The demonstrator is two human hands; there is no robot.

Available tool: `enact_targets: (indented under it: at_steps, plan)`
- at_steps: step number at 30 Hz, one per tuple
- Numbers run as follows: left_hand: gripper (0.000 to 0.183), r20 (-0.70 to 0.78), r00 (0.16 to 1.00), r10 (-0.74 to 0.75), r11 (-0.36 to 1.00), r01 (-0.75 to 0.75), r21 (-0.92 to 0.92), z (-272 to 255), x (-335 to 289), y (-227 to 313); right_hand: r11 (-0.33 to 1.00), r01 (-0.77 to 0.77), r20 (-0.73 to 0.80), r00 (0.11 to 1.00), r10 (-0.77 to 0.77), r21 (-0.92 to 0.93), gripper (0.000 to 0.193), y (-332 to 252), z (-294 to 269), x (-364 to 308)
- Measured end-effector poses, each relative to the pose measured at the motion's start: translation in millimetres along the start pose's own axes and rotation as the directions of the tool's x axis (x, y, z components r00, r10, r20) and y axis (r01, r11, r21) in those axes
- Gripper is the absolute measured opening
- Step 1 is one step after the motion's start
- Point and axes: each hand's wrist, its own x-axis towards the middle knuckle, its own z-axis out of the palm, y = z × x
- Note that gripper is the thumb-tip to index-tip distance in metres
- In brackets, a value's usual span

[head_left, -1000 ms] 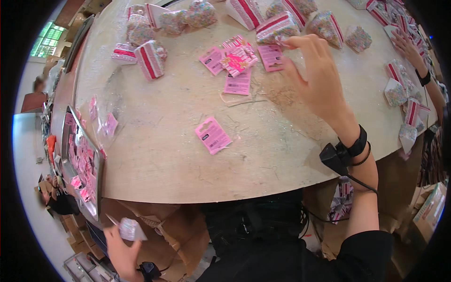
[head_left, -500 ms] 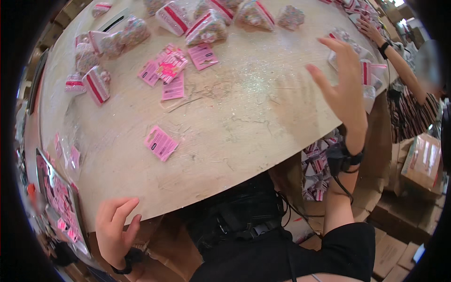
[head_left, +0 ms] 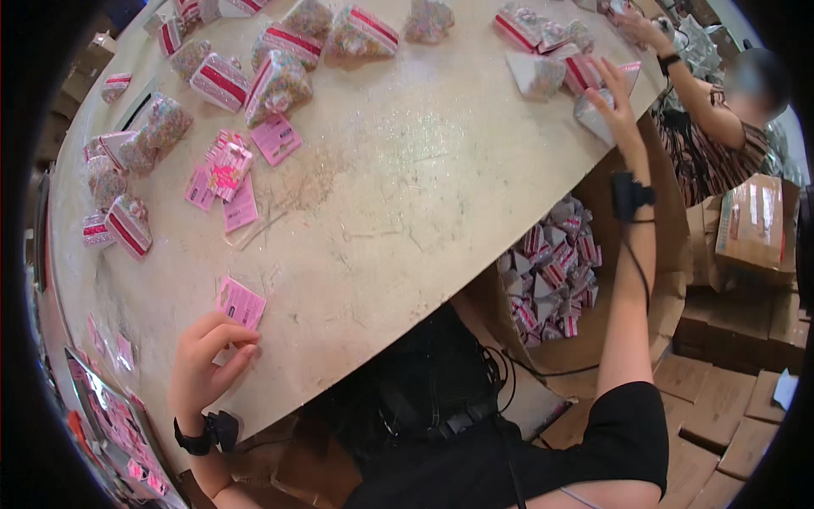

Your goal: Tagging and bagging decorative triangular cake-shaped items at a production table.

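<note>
My right hand (head_left: pixel 621 123) reaches over the right edge of the table, fingers stretched and apart. Beneath and beside it lie cake-slice-shaped pieces (head_left: pixel 582 75) in clear wrap, white with a dark pink stripe. The fingers overlap a wrapped piece (head_left: pixel 593 117) at the edge; whether they touch it I cannot tell. My left hand (head_left: pixel 210 355) hovers at the near left edge, empty, its fingers loosely bent and the thumb apart. Just beyond those fingers lies a pink card (head_left: pixel 241 303). Farther off are more pink cards (head_left: pixel 239 206) and a small printed pile (head_left: pixel 227 165).
Sprinkle-covered cake slices (head_left: pixel 280 85) stand across the far left of the table (head_left: pixel 407 280). Below its right edge, an open carton (head_left: pixel 653 297) holds many wrapped slices (head_left: pixel 551 271). A co-worker's hand (head_left: pixel 642 30) is at the far right corner. Cartons (head_left: pixel 721 399) are stacked at right.
The view has shifted right. My right hand has come down from above the table to the wrapped slices at its right edge. My left hand now sits closer to the single pink card.
</note>
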Motion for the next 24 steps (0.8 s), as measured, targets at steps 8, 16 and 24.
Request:
enact_targets:
  at_steps: [8,16,24]
  plan:
    - [0.012,0.061,0.998,-0.031,0.984,0.041,-0.174,-2.2,15.3,-9.9,0.980,0.158,0.010,0.987,-0.160,0.120,0.068,-124.9,89.9,25.3]
    - [0.010,-0.116,0.981,-0.157,0.953,0.120,-0.277,11.1,14.6,-11.1,0.978,0.200,-0.003,0.980,-0.200,0.054,0.079,-263.7,160.8,38.8]
    - [0.010,-0.168,0.975,-0.145,0.948,0.089,-0.305,12.5,6.3,-8.9,0.907,0.334,-0.075,0.929,-0.363,-0.257,0.062,-136.7,98.1,77.8]
